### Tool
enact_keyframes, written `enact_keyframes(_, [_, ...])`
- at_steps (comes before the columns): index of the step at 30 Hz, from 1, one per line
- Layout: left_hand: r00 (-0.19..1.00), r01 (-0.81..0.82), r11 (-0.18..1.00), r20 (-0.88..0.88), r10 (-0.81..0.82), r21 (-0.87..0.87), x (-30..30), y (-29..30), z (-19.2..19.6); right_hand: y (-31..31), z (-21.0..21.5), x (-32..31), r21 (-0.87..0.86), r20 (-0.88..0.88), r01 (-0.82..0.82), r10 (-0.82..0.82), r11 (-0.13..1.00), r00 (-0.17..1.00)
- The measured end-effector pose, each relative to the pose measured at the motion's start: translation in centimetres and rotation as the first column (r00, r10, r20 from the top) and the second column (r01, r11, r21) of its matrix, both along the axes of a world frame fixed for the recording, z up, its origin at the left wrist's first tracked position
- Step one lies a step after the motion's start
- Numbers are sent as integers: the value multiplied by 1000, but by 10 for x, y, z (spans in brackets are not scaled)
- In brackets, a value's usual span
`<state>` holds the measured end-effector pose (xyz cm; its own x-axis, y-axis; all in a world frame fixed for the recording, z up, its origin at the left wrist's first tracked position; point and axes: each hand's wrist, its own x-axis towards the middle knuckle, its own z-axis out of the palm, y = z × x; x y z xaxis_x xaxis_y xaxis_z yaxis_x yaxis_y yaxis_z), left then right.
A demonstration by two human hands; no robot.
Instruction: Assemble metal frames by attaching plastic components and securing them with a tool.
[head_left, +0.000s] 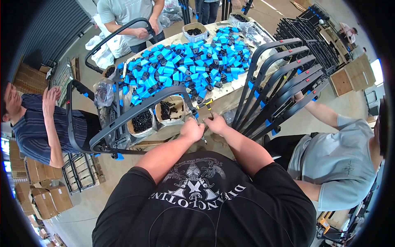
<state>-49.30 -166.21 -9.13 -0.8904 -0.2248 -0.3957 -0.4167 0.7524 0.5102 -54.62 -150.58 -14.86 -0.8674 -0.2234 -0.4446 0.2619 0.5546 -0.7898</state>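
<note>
A black curved tube frame [140, 108] arches in from the left, and its near end comes down to my left hand [192, 130]. That hand is closed around the tube end, where a bit of blue shows. Beside it, my right hand [215, 124] is closed at the shaft of a T-handle driver [205, 103] with a yellow and black grip, which points up toward the table. The fingertips of both hands are partly hidden. A small metal piece shows just below my left hand, too small to name.
Many blue and black plastic parts [181, 61] cover the table. Boxes of small black pieces [142, 122] stand at its near edge. More black frames [284, 78] lean in a row at right. Co-workers stand at left [45, 119], at right [337, 152] and across the table [123, 16].
</note>
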Motion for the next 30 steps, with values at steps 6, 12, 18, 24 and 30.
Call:
enact_keyframes(6, [997, -57, 998, -57, 56, -19, 7, -3, -23, 4, 82, 19, -88, 111, 115, -105, 990, 988])
enact_keyframes(12, [965, -203, 798, -21, 260, 567, 15, -26, -35, -12, 63, -10, -77, -76, 113, -119, 991, 990])
enact_keyframes(18, [923, -361, 677, 140, 358, 642, 34, -74, 15, -30, 28, -34, 62, -179, 153, -140, 986, 974])
enact_keyframes(24, [868, -426, 669, 66, 492, 609, 32, -138, -4, -6, 12, -47, -55, -27, 365, -367, 929, 930])
enact_keyframes(30, [841, -412, 663, -19, 540, 625, 38, -164, -3, 0, 5, 24, 25, 201, 192, -193, 981, 960])
